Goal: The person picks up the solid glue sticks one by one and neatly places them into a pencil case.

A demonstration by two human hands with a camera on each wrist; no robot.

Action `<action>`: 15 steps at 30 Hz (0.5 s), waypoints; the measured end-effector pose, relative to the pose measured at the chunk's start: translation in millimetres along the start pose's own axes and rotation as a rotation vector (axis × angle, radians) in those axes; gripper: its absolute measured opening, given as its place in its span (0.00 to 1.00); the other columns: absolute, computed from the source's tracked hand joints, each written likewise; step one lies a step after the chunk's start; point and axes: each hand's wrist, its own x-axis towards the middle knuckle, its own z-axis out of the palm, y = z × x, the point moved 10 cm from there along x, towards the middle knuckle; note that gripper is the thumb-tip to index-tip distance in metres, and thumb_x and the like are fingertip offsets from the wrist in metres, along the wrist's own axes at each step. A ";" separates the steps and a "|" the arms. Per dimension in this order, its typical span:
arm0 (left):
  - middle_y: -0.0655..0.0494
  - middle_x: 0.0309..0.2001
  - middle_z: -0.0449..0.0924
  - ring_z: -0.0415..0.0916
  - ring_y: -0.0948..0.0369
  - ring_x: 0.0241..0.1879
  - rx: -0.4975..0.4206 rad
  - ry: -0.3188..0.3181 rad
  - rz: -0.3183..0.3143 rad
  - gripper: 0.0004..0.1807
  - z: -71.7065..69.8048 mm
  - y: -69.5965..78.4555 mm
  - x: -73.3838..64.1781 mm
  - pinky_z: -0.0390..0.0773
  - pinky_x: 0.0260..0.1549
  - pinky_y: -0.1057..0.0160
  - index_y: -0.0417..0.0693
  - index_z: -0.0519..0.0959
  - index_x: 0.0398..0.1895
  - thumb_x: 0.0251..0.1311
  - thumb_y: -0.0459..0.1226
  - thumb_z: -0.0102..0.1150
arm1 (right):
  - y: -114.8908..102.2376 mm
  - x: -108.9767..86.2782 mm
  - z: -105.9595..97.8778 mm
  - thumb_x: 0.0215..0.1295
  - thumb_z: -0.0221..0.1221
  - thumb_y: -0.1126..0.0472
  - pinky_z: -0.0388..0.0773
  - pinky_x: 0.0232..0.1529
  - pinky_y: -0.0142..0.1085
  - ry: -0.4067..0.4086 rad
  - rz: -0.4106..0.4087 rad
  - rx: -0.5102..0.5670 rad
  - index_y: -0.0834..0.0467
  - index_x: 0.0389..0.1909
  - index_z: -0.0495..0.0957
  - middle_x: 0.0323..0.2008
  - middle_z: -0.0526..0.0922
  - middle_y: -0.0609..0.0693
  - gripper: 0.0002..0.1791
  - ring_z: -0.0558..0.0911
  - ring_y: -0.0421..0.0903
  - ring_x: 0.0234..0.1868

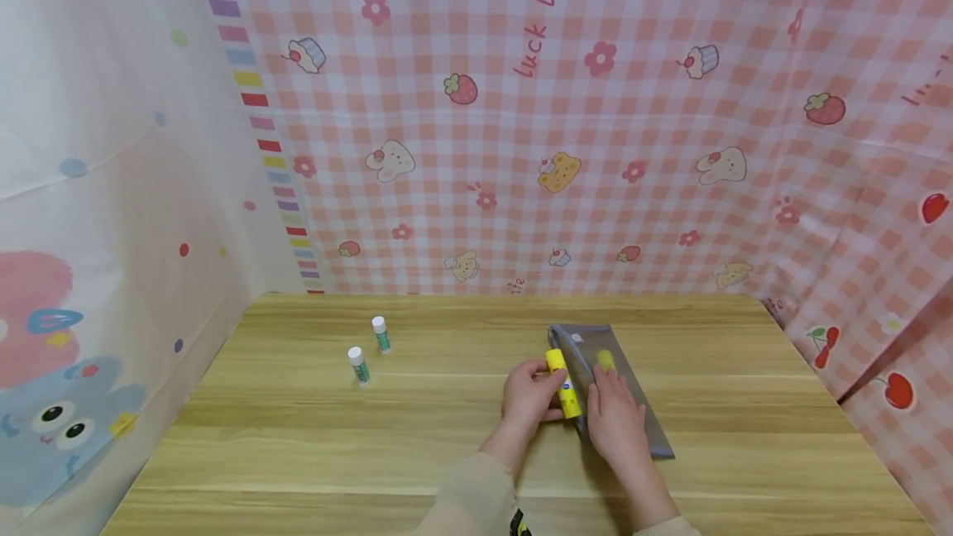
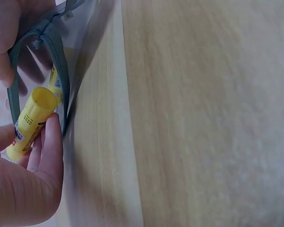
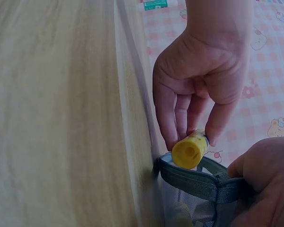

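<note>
My left hand (image 1: 527, 394) pinches a yellow glue stick (image 1: 570, 405) between thumb and fingers. The stick is tilted at the mouth of a grey mesh zip pouch (image 1: 596, 339), whose rim gapes around it in the left wrist view. My right hand (image 1: 620, 420) grips the pouch by its rim, thumb outside and fingers behind the mesh. Through the mesh a second yellow glue stick (image 2: 54, 84) shows inside the pouch. In the right wrist view the held stick's round end (image 3: 189, 152) overlaps the pouch's dark zip edge (image 3: 189, 182).
Two white-capped glue sticks with green labels, a farther one (image 1: 382, 336) and a nearer one (image 1: 359, 366), stand on the left part of the wooden table (image 1: 298, 453). Behind the table hangs a pink checked curtain (image 1: 491, 147).
</note>
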 end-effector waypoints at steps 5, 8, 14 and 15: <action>0.51 0.29 0.82 0.80 0.60 0.21 0.044 0.023 0.004 0.13 1.9 -0.4 0.8 0.85 0.21 0.56 0.35 0.80 0.45 0.59 0.34 0.66 | -1.2 -0.1 -0.1 0.78 0.40 0.61 0.49 0.61 0.77 0.004 0.000 -0.008 0.72 0.69 0.62 0.68 0.59 0.74 0.25 0.57 0.73 0.69; 0.53 0.28 0.82 0.80 0.61 0.20 0.092 0.044 0.016 0.12 2.3 0.3 2.2 0.85 0.19 0.57 0.36 0.81 0.43 0.59 0.34 0.67 | -2.5 -0.4 -0.9 0.78 0.40 0.62 0.51 0.60 0.77 0.013 -0.008 -0.015 0.72 0.68 0.63 0.68 0.60 0.74 0.25 0.58 0.73 0.69; 0.55 0.28 0.81 0.80 0.61 0.18 0.166 0.086 0.022 0.11 0.7 1.0 3.0 0.84 0.16 0.59 0.38 0.82 0.40 0.57 0.35 0.69 | -3.5 -0.9 -2.1 0.78 0.41 0.62 0.52 0.60 0.77 0.033 -0.022 -0.018 0.72 0.68 0.63 0.67 0.61 0.74 0.24 0.59 0.73 0.68; 0.54 0.27 0.80 0.80 0.61 0.18 0.176 0.090 0.019 0.11 0.4 0.9 2.9 0.83 0.15 0.60 0.38 0.82 0.40 0.57 0.35 0.69 | -3.6 -1.0 -2.3 0.78 0.41 0.62 0.52 0.60 0.77 0.038 -0.024 -0.018 0.72 0.68 0.63 0.67 0.62 0.74 0.24 0.59 0.73 0.68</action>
